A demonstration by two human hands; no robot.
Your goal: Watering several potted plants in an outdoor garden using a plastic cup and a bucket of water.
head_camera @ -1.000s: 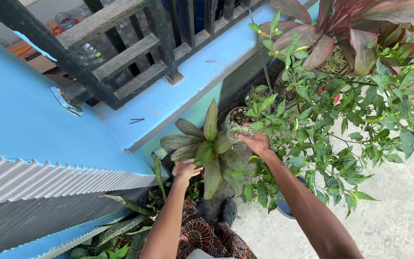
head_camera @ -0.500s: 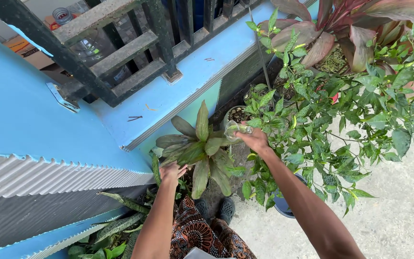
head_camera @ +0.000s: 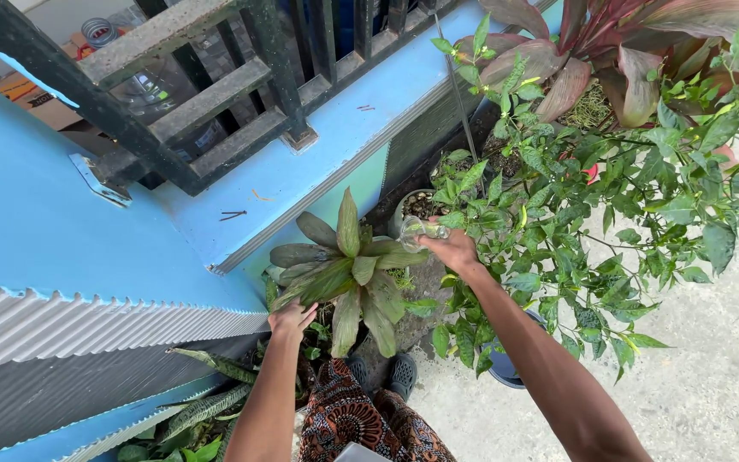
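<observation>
- The right hand [head_camera: 453, 250] was closed around a small clear glass [head_camera: 418, 229], which was tipped on its side toward the plant [head_camera: 348, 269].
- The glass was held above the plant's right edge, just beside a small pot [head_camera: 416, 205] with dark soil.
- The left hand [head_camera: 291, 318] was loosely open, with the fingers a little curled, and it held nothing that I could see.
- This hand was at the lower left leaves of the plant; whether it really touched a leaf, I could not tell.
- The plant had broad green leaves in a rosette and stood against a blue ledge [head_camera: 318, 180].
- A dark fence [head_camera: 215, 94] stood on the ledge.
- On the left there was a grey corrugated sheet [head_camera: 87, 342], and long striped leaves [head_camera: 207, 402] were under it.
- A bush [head_camera: 609, 205] with many small green leaves was under and beside the right arm.
- Big reddish leaves [head_camera: 609, 51] were at the top right.
- Patterned cloth [head_camera: 361, 419] and dark sandals [head_camera: 404, 372] were seen below, on grey ground [head_camera: 712, 385].
</observation>
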